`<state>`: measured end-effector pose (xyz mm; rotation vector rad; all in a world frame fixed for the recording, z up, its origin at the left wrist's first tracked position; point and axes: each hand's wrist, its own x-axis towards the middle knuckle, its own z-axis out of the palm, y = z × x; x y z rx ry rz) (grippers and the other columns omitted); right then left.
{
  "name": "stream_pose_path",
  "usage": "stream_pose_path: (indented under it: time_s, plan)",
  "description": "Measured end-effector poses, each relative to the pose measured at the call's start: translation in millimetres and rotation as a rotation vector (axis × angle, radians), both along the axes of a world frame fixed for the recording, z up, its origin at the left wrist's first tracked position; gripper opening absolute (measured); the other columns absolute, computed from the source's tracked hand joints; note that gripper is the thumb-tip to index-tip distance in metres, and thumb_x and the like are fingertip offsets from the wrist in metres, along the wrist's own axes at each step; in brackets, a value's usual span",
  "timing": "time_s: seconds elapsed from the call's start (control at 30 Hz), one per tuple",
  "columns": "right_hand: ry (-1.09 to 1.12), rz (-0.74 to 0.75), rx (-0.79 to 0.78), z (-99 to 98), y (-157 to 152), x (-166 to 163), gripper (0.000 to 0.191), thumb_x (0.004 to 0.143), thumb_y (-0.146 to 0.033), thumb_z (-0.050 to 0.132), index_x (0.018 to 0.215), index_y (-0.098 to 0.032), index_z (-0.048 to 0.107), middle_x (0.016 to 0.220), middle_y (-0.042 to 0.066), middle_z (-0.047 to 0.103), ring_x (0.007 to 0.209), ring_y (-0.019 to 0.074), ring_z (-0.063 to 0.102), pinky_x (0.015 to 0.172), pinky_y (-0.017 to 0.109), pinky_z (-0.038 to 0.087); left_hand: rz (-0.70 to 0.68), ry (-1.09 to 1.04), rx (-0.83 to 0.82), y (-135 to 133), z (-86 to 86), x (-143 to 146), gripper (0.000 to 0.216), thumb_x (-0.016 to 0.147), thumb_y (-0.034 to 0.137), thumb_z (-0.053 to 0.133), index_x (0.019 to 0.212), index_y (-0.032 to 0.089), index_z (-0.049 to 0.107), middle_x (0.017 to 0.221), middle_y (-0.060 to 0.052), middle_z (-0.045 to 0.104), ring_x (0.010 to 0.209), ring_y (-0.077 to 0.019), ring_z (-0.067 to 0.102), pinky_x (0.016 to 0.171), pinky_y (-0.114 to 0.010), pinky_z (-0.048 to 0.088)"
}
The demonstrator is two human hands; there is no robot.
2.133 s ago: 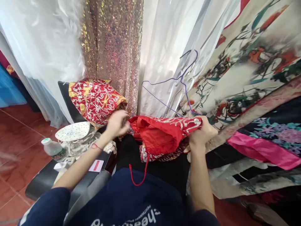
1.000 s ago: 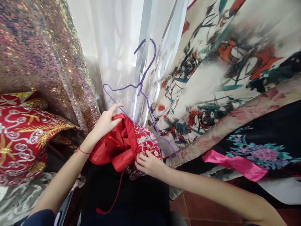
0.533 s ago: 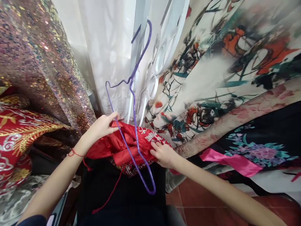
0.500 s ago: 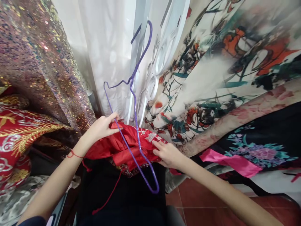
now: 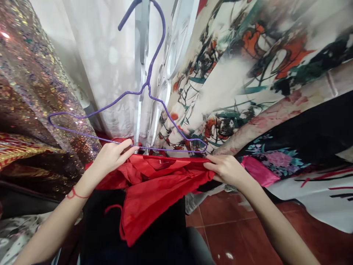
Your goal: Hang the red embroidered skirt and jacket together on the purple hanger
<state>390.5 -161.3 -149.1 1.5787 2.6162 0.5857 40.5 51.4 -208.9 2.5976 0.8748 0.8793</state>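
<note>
At the far left a sequinned fabric (image 5: 30, 81) is seen, glittering and rough-looking, hanging in heavy folds beside a smooth white curtain (image 5: 91, 62). Below it the left hand (image 5: 110, 157) is closed in a pinch, the fingers gathered on the left edge of a red garment (image 5: 154, 184) and touching the lower bar of a purple wire hanger (image 5: 132, 110). A thin red cord is worn at that wrist.

The hanger, a slim coated wire bent into a triangle with a curved hook at the top, is held just above the garment; its lower bar lies along the stretched upper edge. The garment is not yet carried by the hanger, as far as can be judged: the cloth has been spread wide between the hands, but threading it on is left to be done. The cloth looks matte, thin and limp, and sags over a dark lap.

The right hand (image 5: 226, 169) is closed on the right edge of the garment. Further right, smooth floral-printed fabrics (image 5: 248, 73) are draped above a red tiled floor (image 5: 228, 224).
</note>
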Motion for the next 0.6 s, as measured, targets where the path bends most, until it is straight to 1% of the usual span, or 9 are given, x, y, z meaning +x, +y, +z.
stream_pose_path:
  time_s: [0.13,0.23,0.4,0.6]
  plan:
    - [0.072,-0.054,-0.013,3.8,6.3,12.6,0.015,0.086,-0.017,0.053,0.072,-0.019,0.059,0.068,-0.001,0.056,0.055,0.0105,0.045,0.055,0.026,0.022,-0.028,-0.040,0.017,-8.7,3.0,0.7,0.041,0.098,0.052,0.046,0.069,0.023,0.044,0.049,0.005,0.033,0.042,-0.0118,0.033,0.051,-0.025,0.023]
    - [0.126,-0.094,-0.051,4.4,15.0,19.0,0.015,0.085,-0.019,0.053,0.072,-0.020,0.058,0.068,-0.001,0.055,0.055,0.0104,0.044,0.055,0.025,0.021,-0.012,-0.069,0.025,-10.9,-0.1,-1.5,0.042,0.097,0.052,0.047,0.068,0.023,0.044,0.049,0.006,0.032,0.041,-0.0112,0.031,0.050,-0.026,0.022]
    - [0.185,-0.088,-0.093,4.0,25.8,22.6,0.014,0.086,-0.022,0.055,0.072,-0.020,0.058,0.070,-0.001,0.056,0.059,0.0109,0.046,0.055,0.024,0.020,-0.009,-0.094,0.058,-9.2,-5.2,-6.6,0.043,0.098,0.052,0.048,0.068,0.022,0.048,0.049,0.005,0.035,0.042,-0.0103,0.036,0.050,-0.025,0.024]
    - [0.137,-0.116,-0.149,2.5,31.5,22.4,0.010,0.083,-0.018,0.056,0.074,-0.020,0.059,0.071,0.000,0.057,0.063,0.0120,0.047,0.057,0.026,0.019,0.024,-0.141,0.089,-7.9,-7.2,-7.1,0.047,0.097,0.055,0.049,0.065,0.021,0.051,0.048,0.004,0.039,0.042,-0.0098,0.038,0.050,-0.025,0.024]
